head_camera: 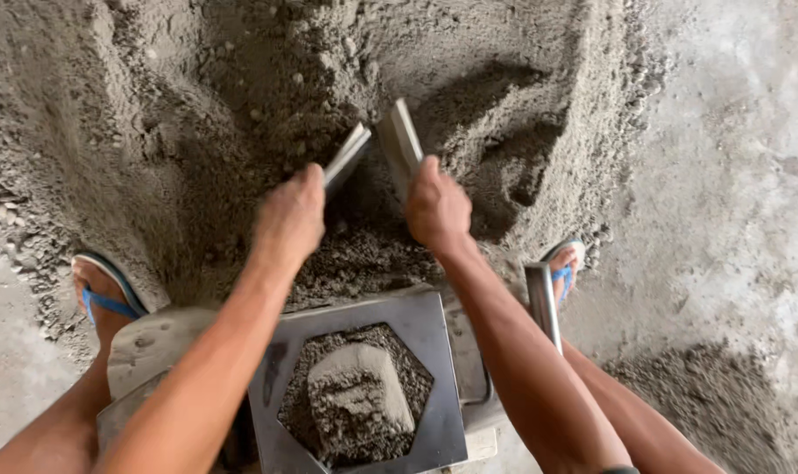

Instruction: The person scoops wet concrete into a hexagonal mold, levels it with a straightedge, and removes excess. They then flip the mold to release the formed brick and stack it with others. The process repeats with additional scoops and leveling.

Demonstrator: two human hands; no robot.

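My left hand (289, 215) grips a flat metal plate (346, 156) and my right hand (436, 209) grips a second flat metal plate (401, 145). Both plates are angled toward each other and dug into a big heap of damp grey sand mix (267, 79). Below my forearms sits a square metal mould (434, 338) with a hexagonal opening. Grey mix (359, 399) fills the opening, with a lump in its middle.
My feet in blue-strapped sandals stand either side, the left foot (100, 298) and the right foot (564, 263). A metal bar (542, 303) stands by the mould's right side. Bare concrete floor (733, 193) lies to the right, with a small patch of mix (715, 395).
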